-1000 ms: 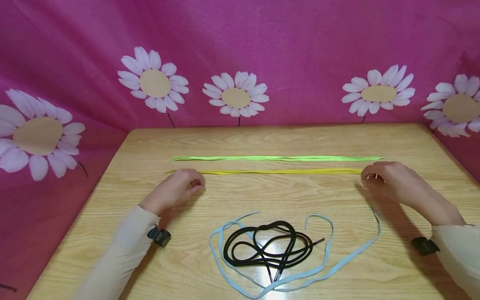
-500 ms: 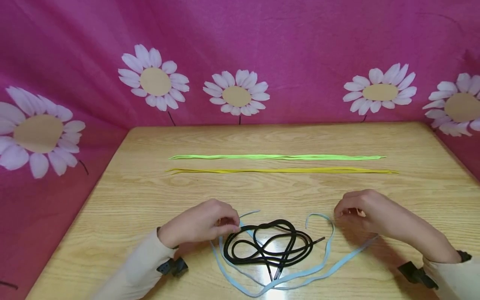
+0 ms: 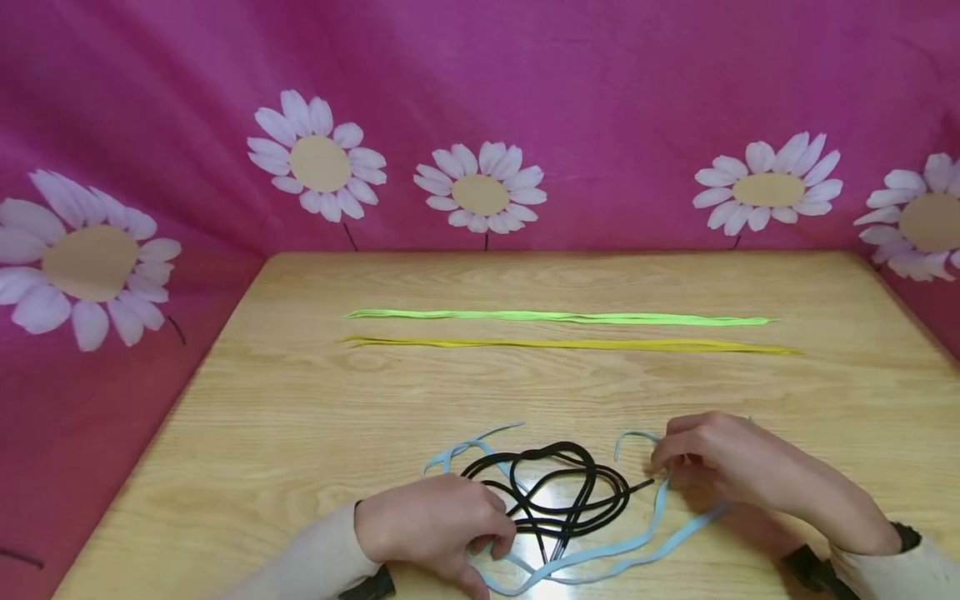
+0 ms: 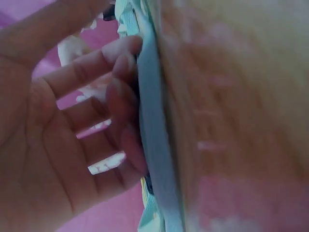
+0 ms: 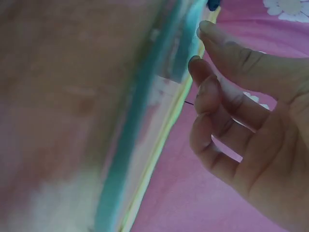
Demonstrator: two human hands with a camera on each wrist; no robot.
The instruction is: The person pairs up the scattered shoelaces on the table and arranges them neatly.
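Observation:
A light blue shoelace lies in loose loops near the front of the table, partly under and around a tangled black shoelace. My left hand is over the left side of this heap. In the left wrist view its bent fingertips touch the blue strand, while the thumb stays apart from them. At the heap's right side, my right hand hovers beside a blue loop and covers part of it. Thumb and index finger stand apart in the right wrist view, with nothing between them.
Farther back on the wooden table, a green shoelace and a yellow shoelace lie stretched out side by side. A pink cloth printed with white flowers hangs behind the table and along its sides.
Both hands have left the ends of the yellow shoelace and come toward the front, reaching the blue and black laces. The yellow and green laces stay in place.

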